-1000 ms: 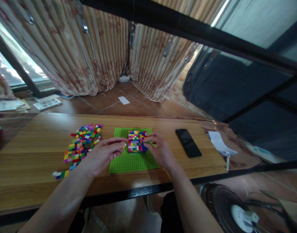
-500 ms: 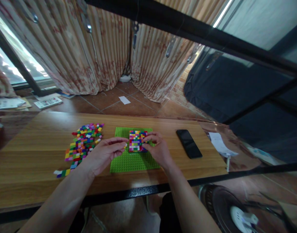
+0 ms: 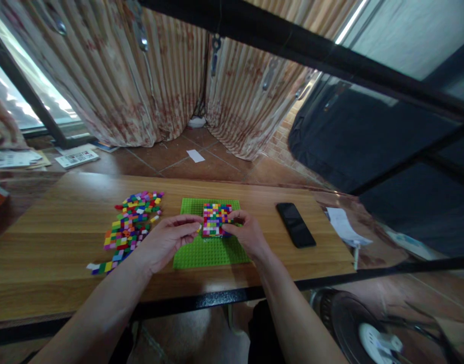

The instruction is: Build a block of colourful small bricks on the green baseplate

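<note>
A block of small multicoloured toy bricks [image 3: 214, 217] stands on the green studded baseplate [image 3: 205, 255]. My left hand [image 3: 175, 237] is just left of the block, thumb and index finger pinched on a tiny yellow-and-white brick [image 3: 199, 228]. On the other side, my right hand [image 3: 247, 232] reaches over the block's right edge, its thumb and fingertips closed together there. Whether a loose brick sits between those fingertips is too small to tell. Loose bricks [image 3: 129, 227] of many colours lie in a long heap left of the baseplate, partly behind my left forearm.
A black phone [image 3: 295, 225] lies on the wooden table [image 3: 65, 242], right of the baseplate. Papers [image 3: 343, 225] lie past the table's right end. A dark metal bar [image 3: 311, 58] crosses above, hung with spoon-like pieces. Below right is a round dark object [image 3: 353, 323].
The view has shifted very slightly. My right fingertips have closed a little at the block's right edge. The left hand keeps its pinch beside the block.
</note>
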`<state>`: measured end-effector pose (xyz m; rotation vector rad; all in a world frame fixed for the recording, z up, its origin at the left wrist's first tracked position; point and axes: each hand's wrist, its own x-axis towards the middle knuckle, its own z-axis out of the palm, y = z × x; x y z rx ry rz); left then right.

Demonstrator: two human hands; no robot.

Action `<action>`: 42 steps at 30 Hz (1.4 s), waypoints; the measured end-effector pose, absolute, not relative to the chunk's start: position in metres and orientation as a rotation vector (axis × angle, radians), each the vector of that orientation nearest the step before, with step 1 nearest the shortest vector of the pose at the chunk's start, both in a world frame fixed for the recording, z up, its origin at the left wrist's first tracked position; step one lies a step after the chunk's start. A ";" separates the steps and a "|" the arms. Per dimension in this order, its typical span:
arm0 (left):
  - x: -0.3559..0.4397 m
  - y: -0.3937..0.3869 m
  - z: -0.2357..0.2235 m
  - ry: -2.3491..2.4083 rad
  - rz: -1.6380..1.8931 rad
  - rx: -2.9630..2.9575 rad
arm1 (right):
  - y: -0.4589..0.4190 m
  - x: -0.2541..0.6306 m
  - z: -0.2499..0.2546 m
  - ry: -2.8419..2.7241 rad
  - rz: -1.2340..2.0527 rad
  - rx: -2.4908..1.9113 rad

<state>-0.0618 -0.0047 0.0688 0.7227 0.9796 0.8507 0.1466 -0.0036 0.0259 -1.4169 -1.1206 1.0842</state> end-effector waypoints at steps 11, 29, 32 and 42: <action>-0.061 -0.005 0.066 0.920 0.864 0.698 | -0.009 0.148 0.031 -1.362 0.774 -1.444; -0.056 -0.009 0.067 0.749 0.847 0.704 | -0.027 0.113 0.056 -1.714 0.767 -1.083; -0.056 -0.009 0.068 0.746 0.856 0.694 | -0.027 0.114 0.056 -1.678 0.757 -1.067; -0.061 -0.007 0.065 0.854 0.842 0.724 | -0.029 0.124 0.059 -1.589 0.764 -1.083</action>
